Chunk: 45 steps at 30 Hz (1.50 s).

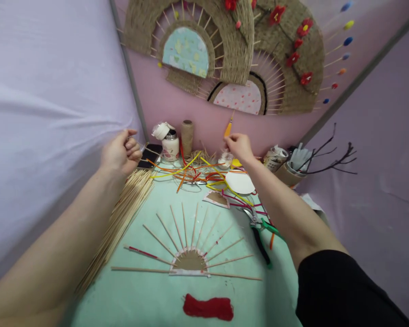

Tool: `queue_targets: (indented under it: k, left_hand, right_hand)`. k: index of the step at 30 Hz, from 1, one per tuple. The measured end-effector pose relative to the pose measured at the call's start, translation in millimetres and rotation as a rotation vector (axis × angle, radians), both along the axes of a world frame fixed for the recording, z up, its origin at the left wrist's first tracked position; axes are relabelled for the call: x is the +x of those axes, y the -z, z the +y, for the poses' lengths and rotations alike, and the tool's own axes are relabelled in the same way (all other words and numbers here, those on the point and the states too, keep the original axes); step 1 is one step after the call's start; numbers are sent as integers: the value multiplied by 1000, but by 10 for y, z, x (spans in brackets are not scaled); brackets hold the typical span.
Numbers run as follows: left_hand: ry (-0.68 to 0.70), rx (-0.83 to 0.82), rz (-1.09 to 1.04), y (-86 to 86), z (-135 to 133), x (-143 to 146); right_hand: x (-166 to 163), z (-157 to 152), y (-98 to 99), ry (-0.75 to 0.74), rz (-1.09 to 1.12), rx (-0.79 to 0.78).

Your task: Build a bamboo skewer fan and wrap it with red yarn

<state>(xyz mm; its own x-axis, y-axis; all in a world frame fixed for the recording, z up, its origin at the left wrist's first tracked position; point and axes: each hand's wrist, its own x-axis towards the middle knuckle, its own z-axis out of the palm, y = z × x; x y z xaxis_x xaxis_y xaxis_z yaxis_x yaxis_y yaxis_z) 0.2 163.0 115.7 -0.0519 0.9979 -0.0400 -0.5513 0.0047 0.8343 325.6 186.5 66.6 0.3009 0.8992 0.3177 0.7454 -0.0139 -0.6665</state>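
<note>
My left hand (121,153) is closed in a pinch on a thin wooden skewer (149,150), held above the bundle of skewers (117,222) at the table's left edge. My right hand (239,146) reaches to the back of the table with its fingers closed on an orange-handled tool (228,127) that points up, just over a small clear jar (225,159). Near me lies a half-made fan (190,256): skewers spread out from a brown cardboard half-circle. A tuft of red yarn (208,307) lies in front of it.
Coloured pipe cleaners (197,171) tangle at the back, by a white flask (170,145), a twine spool (187,136) and a phone (150,156). Green-handled pliers (261,234) lie to the right, and a white card disc (239,182). Woven fans (225,50) hang on the pink wall.
</note>
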Motion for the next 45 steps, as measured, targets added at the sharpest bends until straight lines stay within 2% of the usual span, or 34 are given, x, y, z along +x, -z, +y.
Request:
queue_targets:
  k: [6,10,16,18,22,27,29,31,33,35,38,41,45]
  left_hand:
    - [39,8,19,48,20,29]
    - [46,-22,39,52,0,50]
    - [64,-8,40,91,-46,130]
    - [88,-22,46,103,-65,160]
    - [250,-105,81,122,-138,244]
    - [489,-150,187,186,-368,468]
    - [581,-127,244,238,-512,584]
    - [691,-110,331,309,-677,687]
    - [794,-103,415,393,-848,764]
    - [840,-90,452,481,-1012,811]
    - [779,-63,409,601,-1223,831]
    - [679,-49,344,700,-1371,773]
    - [481,4,270,826,-1465,574]
  right_hand:
    - [-3,78,-375,-155,584,248]
    - [-1,64,-466,-197,631,307]
    - [-5,-2,-435,-179,622,239]
    - [13,-43,-403,-161,529,165]
    - [28,-178,-294,-183,309,-162]
    - [-212,-516,-189,-289,285,-367]
    - [-381,-713,-178,-429,396,-485]
    - [-543,-910,-174,-619,623,-596]
    - [-669,-1072,-168,-709,865,-574]
    - [-746,-1189,-156,-644,1036,-442]
    - [-754,-1307,-132,-466,1135,-340]
    - [-603,-1443,-89,-330,979,-296]
    - [-112,-1790,5,-169,647,-163]
